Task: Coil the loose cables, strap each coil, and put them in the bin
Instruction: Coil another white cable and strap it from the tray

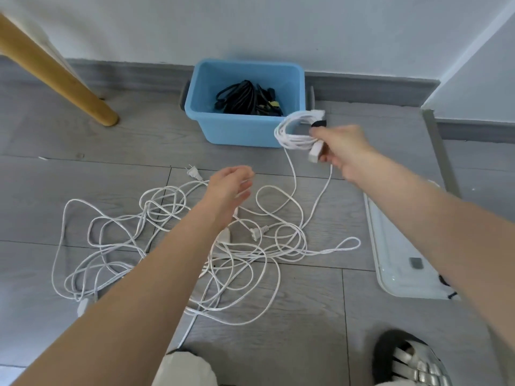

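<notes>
Two hands in view over a grey floor (306, 316). Right hand (344, 147) grips a white coil (292, 132) of cable, held in the air just in front of the blue bin's (245, 129) front right corner; a black strap (319, 123) wraps the coil next to the fingers, and a white block-shaped end (315, 153) sticks out below the fist. Two white strands hang from the coil down to the floor. Left hand (232, 183) holds nothing, fingers loosely curled and apart, hovering nearer the camera than the bin, above the loose cables (167, 240). These lie in a tangled white heap on the floor in front of the bin, with one plug (193, 172) at the heap's far edge and another plug (257, 232) among the loops. Bin stands against the wall; black cables (245, 98) already lie inside it. Left of the bin, a wooden leg (61, 76) slants to the floor. Right of the bin and closer to the camera, a white tray-like lid (395, 254) lies flat
</notes>
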Demonstrator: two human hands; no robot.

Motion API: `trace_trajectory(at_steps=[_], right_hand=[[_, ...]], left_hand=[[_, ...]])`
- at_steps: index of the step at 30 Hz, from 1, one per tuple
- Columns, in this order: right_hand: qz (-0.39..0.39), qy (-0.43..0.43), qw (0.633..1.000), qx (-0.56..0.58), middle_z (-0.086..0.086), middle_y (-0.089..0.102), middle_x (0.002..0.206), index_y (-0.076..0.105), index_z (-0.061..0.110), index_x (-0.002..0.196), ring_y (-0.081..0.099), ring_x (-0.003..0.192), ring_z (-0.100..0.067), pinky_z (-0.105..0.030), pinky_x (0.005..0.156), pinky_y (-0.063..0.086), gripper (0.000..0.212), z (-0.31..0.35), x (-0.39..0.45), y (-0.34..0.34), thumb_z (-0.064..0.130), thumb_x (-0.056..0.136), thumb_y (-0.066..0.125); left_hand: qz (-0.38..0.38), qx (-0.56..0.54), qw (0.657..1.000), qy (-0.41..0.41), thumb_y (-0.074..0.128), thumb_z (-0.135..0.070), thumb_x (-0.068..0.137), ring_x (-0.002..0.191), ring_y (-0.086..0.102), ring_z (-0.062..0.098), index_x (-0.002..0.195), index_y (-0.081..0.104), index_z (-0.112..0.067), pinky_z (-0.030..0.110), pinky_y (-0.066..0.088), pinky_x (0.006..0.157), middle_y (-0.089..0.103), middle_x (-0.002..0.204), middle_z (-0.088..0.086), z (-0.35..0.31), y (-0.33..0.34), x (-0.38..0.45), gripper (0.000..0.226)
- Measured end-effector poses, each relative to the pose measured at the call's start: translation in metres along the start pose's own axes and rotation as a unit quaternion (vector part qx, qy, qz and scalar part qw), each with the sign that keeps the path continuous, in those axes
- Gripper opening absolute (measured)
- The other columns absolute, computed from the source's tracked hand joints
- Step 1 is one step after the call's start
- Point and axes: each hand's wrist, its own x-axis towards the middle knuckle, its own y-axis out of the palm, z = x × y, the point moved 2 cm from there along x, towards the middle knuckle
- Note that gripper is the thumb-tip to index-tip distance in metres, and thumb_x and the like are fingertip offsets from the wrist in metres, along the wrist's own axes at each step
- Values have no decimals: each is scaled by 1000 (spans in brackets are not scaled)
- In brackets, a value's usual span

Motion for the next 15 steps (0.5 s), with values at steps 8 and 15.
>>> trace_trajectory(at_steps=[8, 15], right_hand=[[83, 22, 992, -89, -15, 50, 128, 45, 2, 126, 61, 101, -26, -32, 71, 56, 37, 77, 34, 40, 23, 95, 51], [200, 2, 939, -280, -19, 61, 94, 54, 1, 102, 59, 66, -22, -30, 65, 55, 13, -13, 2, 64, 7, 92, 49]], left_hand=[[-23, 13, 999, -19, 51, -7, 95, 92, 58, 16, 98, 57, -7, 23, 48, 75, 62, 90, 3, 7, -18, 5, 7], [-23, 81, 996, -32, 35, 6, 94, 70, 55, 12, 79, 54, -10, 20, 46, 65, 60, 80, 4, 17, -22, 2, 29]])
